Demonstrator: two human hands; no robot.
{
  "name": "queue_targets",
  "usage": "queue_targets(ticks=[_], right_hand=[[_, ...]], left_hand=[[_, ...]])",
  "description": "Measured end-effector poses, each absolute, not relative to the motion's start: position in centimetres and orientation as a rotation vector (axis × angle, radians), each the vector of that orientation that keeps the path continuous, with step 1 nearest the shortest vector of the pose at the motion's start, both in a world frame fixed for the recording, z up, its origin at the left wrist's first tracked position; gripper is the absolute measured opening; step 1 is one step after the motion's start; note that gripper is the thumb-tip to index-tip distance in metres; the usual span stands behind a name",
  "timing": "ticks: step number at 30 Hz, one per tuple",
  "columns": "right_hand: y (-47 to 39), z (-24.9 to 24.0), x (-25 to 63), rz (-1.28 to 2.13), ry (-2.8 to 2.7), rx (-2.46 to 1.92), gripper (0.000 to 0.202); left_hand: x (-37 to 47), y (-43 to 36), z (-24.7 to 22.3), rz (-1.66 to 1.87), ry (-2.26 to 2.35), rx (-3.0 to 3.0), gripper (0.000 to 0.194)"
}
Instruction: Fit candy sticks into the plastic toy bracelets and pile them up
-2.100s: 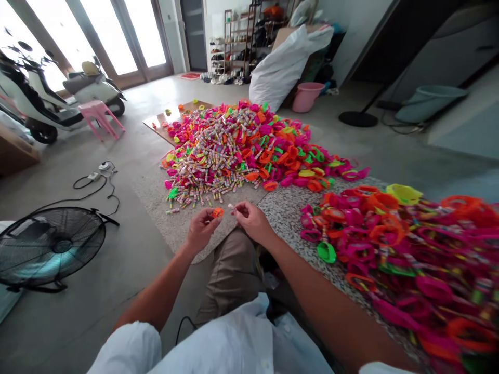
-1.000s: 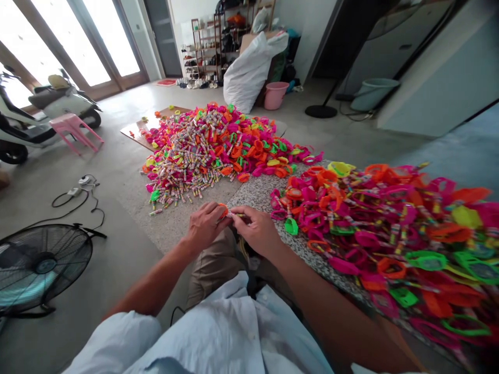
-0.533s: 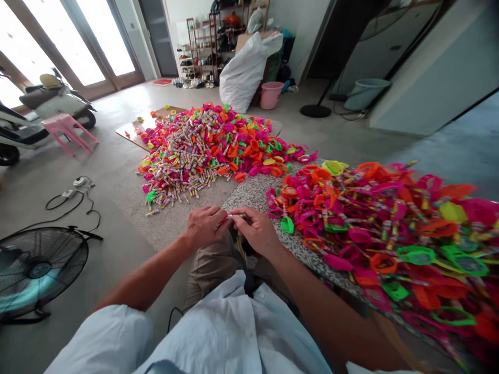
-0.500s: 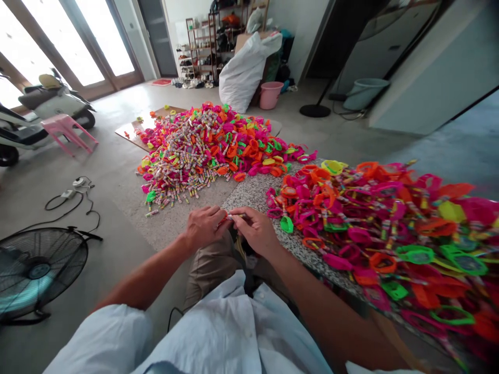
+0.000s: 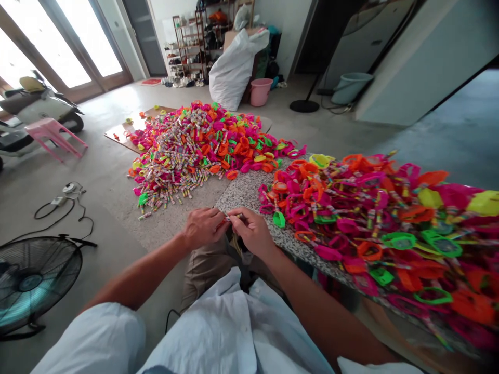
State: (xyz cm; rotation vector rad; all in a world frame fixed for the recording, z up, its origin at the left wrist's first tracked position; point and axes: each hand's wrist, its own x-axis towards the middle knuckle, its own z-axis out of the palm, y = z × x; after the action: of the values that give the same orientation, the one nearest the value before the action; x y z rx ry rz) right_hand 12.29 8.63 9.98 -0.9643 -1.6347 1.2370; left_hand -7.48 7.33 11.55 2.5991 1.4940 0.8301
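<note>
My left hand (image 5: 205, 227) is closed over the front of my lap, with a small orange plastic piece (image 5: 222, 224) mostly hidden under its fingers. Right beside it, my right hand (image 5: 252, 231) pinches a small printed tube (image 5: 229, 218) between thumb and fingertips, its end against the orange piece. Beyond my hands rises a heap of short printed tubes (image 5: 171, 161) mixed with bright plastic toy watches (image 5: 234, 145). To the right, another pile of neon toy watches with tubes in their bands (image 5: 351, 208) covers much of the speckled stone table (image 5: 249, 189).
A black floor fan (image 5: 33, 283) stands at lower left, near a power strip with cables (image 5: 64, 195). Behind it are a pink stool (image 5: 54, 135) and a scooter (image 5: 42, 104). A white sack (image 5: 232, 70), a pink bucket (image 5: 260, 92) and a shoe rack (image 5: 191, 47) stand at the back.
The whole view has shifted a little, so the surroundings sit farther left. My hands stay together at the same place, still closed on the small pieces.
</note>
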Motion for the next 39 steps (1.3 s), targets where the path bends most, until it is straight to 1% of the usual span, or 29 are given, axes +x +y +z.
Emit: queue_targets(ticks=[4, 7, 9, 11, 13, 17, 24, 33, 36, 39], right_hand=[[8.5, 9.8, 12.7, 1.166, -1.649, -0.985, 0.025], [8.8, 9.7, 13.0, 1.220, -1.622, -0.972, 0.026], [9.0, 9.8, 13.1, 1.243, -1.592, -0.974, 0.027], [9.1, 9.9, 13.1, 1.256, -1.559, -0.978, 0.028], [9.1, 10.1, 13.1, 1.265, -1.538, -0.972, 0.028], [8.7, 10.4, 12.9, 1.267, -1.534, -0.944, 0.026], [7.6, 10.7, 13.0, 1.195, -1.590, -0.993, 0.027], [7.2, 10.5, 13.3, 1.132, -1.604, -1.031, 0.025], [7.4, 10.2, 13.3, 1.178, -1.539, -1.032, 0.026], [7.7, 9.9, 13.1, 1.272, -1.431, -1.021, 0.026]], left_hand=[[-7.2, 7.3, 11.2, 0.802, 1.514, 2.587, 0.031], [-6.9, 7.2, 11.0, 0.772, 1.628, 2.621, 0.030], [-6.9, 7.1, 11.0, 0.818, 1.707, 2.627, 0.029], [-6.8, 7.1, 11.1, 0.865, 1.729, 2.637, 0.031], [-6.9, 7.2, 11.3, 0.872, 1.691, 2.660, 0.030], [-7.3, 7.6, 11.2, 0.846, 1.574, 2.714, 0.022], [-7.6, 8.2, 10.8, 0.813, 1.373, 2.790, 0.020], [-6.9, 8.5, 9.9, 0.910, 1.311, 2.951, 0.026], [-6.8, 8.4, 9.8, 0.987, 1.376, 2.940, 0.026], [-7.0, 8.4, 10.0, 0.987, 1.340, 2.947, 0.026]])
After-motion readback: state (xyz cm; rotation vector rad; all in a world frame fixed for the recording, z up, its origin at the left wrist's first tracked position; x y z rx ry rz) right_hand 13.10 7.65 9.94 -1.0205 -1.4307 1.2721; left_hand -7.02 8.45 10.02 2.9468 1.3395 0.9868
